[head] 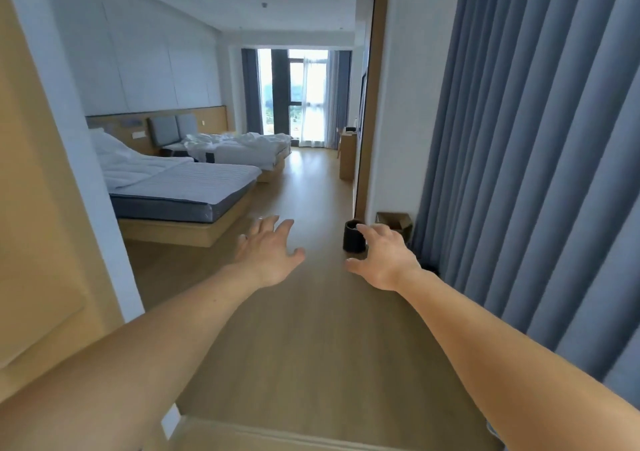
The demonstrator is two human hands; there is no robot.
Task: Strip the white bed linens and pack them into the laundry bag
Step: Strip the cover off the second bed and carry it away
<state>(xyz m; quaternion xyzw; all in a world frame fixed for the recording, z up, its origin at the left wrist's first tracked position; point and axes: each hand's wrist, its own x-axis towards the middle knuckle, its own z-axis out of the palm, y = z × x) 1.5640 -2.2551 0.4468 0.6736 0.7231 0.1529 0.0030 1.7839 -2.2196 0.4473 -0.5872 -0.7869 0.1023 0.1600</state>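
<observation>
From the head camera, both bare arms reached forward over the wooden floor of a hotel room. The left hand was spread wide, palm down, fingers splayed, and held nothing. The right hand was also open, fingers loosely curved and thumb out to the side, with nothing in its grasp.

Just past the right hand, near the corner of the white wall, a small black bin stood on the floor, with a cardboard box beside it against the blue-grey curtain that ran along the right side.

The white linens lay on two beds at the left side of the room, well apart from both hands. On the nearer bed, a white duvet was pushed back toward the headboard end, leaving the striped top and grey side of the mattress bare at the foot end. On the farther bed, crumpled white bedding covered the top.

A window with sheer drapes stood at the far end, and a wooden desk sat along the right wall. No laundry bag could be made out.
</observation>
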